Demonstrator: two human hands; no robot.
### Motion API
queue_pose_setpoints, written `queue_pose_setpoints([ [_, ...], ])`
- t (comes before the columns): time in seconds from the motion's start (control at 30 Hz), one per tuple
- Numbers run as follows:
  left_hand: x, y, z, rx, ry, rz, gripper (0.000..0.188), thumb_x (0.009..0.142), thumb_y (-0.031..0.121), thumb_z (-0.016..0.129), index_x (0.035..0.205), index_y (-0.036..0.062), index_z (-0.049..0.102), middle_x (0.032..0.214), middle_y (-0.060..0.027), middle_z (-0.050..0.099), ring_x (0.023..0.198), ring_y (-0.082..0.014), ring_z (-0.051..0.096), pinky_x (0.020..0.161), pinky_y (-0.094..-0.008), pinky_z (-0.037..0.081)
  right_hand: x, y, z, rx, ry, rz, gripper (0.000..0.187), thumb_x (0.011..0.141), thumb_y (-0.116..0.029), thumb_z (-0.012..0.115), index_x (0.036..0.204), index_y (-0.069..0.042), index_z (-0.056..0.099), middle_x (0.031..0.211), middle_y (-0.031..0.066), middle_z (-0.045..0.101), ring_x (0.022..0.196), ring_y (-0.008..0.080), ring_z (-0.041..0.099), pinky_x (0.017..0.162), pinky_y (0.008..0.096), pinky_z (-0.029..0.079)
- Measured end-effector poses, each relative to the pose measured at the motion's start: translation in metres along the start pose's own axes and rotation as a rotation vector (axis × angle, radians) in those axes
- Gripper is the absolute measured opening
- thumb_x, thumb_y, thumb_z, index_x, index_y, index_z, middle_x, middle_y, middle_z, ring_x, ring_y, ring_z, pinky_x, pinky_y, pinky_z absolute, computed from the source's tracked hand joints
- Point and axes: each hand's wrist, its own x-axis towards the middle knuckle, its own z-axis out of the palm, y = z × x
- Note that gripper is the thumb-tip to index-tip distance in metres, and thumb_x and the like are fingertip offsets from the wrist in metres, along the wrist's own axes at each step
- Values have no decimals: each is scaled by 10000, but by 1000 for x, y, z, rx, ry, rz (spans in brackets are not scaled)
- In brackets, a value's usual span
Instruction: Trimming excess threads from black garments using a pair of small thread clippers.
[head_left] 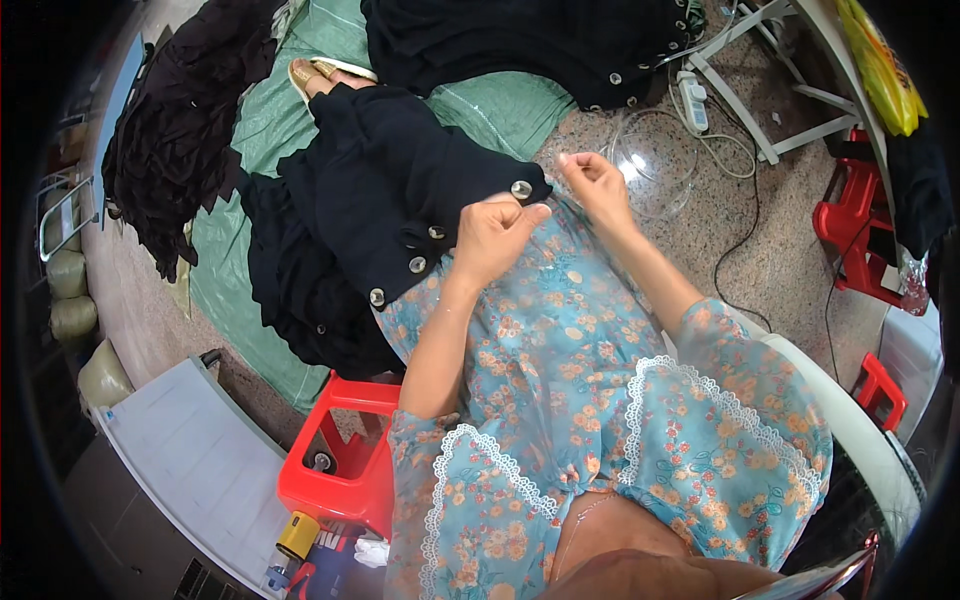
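A black garment [390,165] with large shiny buttons along its edge lies across my lap. My left hand [492,240] is closed on its edge, beside one shiny button [521,189], with the thumb pointing right. To the right, my right hand [597,190] is raised just off the cloth, with thumb and forefinger pinched together. Whatever is in that pinch is too fine to make out. More buttons [417,265] run along the garment's edge to the lower left of my left hand.
Dark cloth [190,130] is heaped at the left, and another buttoned black garment [500,45] lies on the green sheet [330,35]. A red stool [340,480] stands at my left. A white power strip [692,100] with cables lies on the speckled floor, near a metal-legged table [735,95].
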Motion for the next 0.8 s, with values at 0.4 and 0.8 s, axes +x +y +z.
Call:
queue_pose_setpoints([
  [0.4,12,-3,8,630,334,236,382,700,96,812,1052,79,665,897,-74,604,832,-289,613,733,-398,500,11,-11,12,402,-325,332,171,888,-240,744,842,-126,626,616,-77,504,413,18,310,376,223,192],
  [0.8,-12,-7,23,507,597,162,245,734,34,781,951,-43,696,915,-142,590,703,-291,650,652,-386,529,-11,-12,35,433,-199,157,201,947,-223,676,815,-89,603,663,-70,518,529,23,386,459,241,284],
])
